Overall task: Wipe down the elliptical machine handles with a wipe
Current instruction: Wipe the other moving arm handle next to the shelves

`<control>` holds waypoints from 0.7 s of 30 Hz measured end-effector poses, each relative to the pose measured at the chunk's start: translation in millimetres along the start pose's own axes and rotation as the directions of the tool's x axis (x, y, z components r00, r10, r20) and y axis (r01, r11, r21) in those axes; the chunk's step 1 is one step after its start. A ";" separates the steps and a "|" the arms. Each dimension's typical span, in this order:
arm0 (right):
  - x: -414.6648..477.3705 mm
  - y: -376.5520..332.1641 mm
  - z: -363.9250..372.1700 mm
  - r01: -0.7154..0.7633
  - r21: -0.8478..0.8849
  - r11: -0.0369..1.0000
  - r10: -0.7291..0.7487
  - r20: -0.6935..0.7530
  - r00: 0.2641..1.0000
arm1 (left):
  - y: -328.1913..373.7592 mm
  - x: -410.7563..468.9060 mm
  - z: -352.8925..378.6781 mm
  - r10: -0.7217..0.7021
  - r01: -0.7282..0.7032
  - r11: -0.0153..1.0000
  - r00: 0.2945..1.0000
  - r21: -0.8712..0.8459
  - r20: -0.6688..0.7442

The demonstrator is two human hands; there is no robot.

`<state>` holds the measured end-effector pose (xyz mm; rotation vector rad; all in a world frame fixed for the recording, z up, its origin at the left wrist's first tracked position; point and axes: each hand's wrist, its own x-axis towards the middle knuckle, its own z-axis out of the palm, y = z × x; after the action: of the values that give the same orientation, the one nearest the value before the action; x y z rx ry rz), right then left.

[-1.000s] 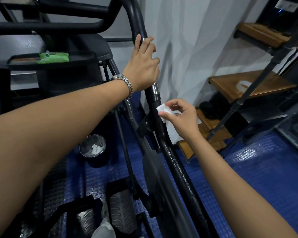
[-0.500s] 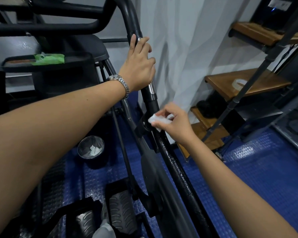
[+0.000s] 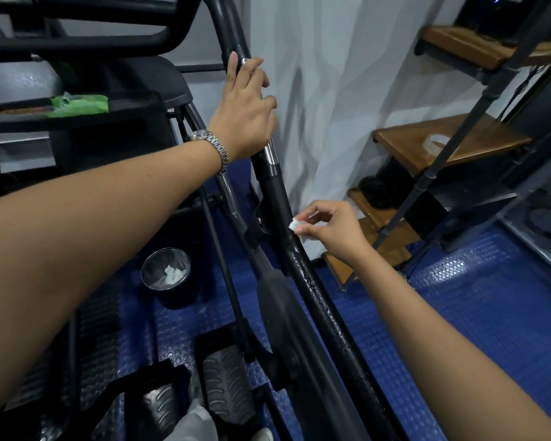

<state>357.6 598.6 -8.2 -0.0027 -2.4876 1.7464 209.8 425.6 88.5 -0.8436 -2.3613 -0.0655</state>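
The right hand [image 3: 330, 232] pinches a small crumpled white wipe [image 3: 295, 225] between thumb and fingertips. It holds the wipe against the right edge of the black elliptical handle [image 3: 275, 194], a little below the chrome collar [image 3: 270, 154]. Higher on the same bar, the left hand [image 3: 245, 113] wraps round the handle above the collar, fingers curled, the forefinger lying straight up along the tube. A metal watch [image 3: 212, 146] sits on that wrist. A bare stretch of bar separates the two hands.

On the handle's right a white curtain [image 3: 325, 90] hangs close, leaving only a narrow gap beside the right hand. Past it stand wooden shelves [image 3: 439, 144] on a dark frame. On the handle's left, struts and ribbed pedals [image 3: 226, 380] crowd the machine's inner side.

The floor is a blue studded mat [image 3: 477, 300]. A round bin [image 3: 167, 275] holding white scraps stands on it, left of the struts. A green pack [image 3: 77, 103] lies on the console tray at the upper left.

Above the wipe the handle is matte. Below it the surface shines and looks beaded, possibly wet, though the picture is too soft to be sure.
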 end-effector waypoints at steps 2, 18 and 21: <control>3.6 -3.8 5.3 0.020 0.016 1.000 -0.019 -0.066 0.998 | 0.7 -0.4 -1.0 0.001 -0.001 1.000 1.000 -0.003 0.004; -16.3 -2.2 5.6 -0.016 0.014 1.000 0.016 -0.038 0.999 | 5.3 -1.2 -8.4 0.017 -0.026 0.994 0.997 0.106 0.078; -20.1 -4.7 1.5 -0.044 -0.021 0.999 0.044 0.012 0.999 | 10.2 -9.2 -12.8 0.089 -0.097 0.990 0.993 0.105 0.082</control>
<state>377.8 594.5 -6.0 -0.0483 -2.5335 1.7420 228.3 425.5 91.9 -0.9164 -2.3693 0.1356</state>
